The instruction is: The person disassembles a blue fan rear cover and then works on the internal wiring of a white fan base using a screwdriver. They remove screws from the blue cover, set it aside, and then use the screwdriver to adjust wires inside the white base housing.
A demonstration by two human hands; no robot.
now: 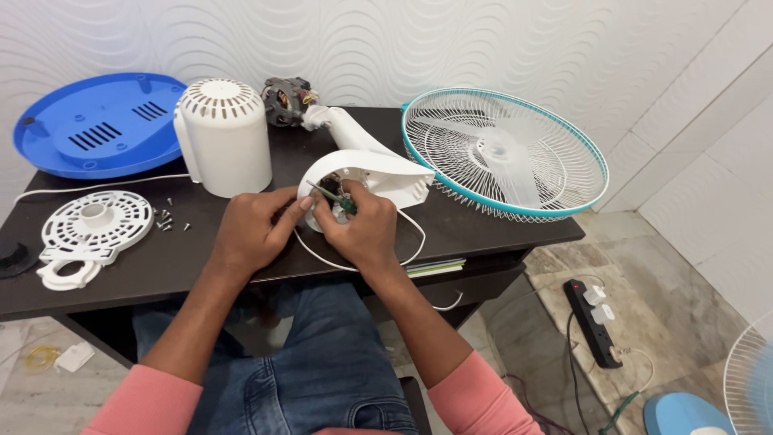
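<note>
Head view, near to far. Both forearms, in pink sleeves, rise from the lower edge over blue-jeaned knees and converge at the front-centre of a dark table (pixel 201 266).

Left hand (pixel 250 229): wrist approx. straight, back of hand up, fingers curled in toward the right; fingertips press against the rim of the white fan housing (pixel 378 173). Closed on the rim or only bracing it: cannot tell.

Right hand (pixel 362 229): knuckles up, fingers closed around a green-handled screwdriver (pixel 334 197), whose shaft slants up-left from the grip into the housing's round opening. The two hands touch at the thumbs.

Housing lies on its side just beyond the knuckles of both hands, opening toward the person; wiring shows inside. A thin white cord (pixel 415 242) loops from under the hands along the table front.

Left of the hands: loose screws (pixel 165 219) near a white round perforated plate (pixel 93 225). Behind the left hand, a white vented motor cover (pixel 225 137) stands upright. Just behind the housing, a white neck piece joins a bare electric motor (pixel 286 101). Far left, a blue round base (pixel 97 125) overhangs the table edge. Far right, a fan guard w/ teal rim (pixel 503 153), blades inside, lies tilted at the table's corner.

On the floor at right: a black power strip (pixel 592 322) w/ two white plugs.
</note>
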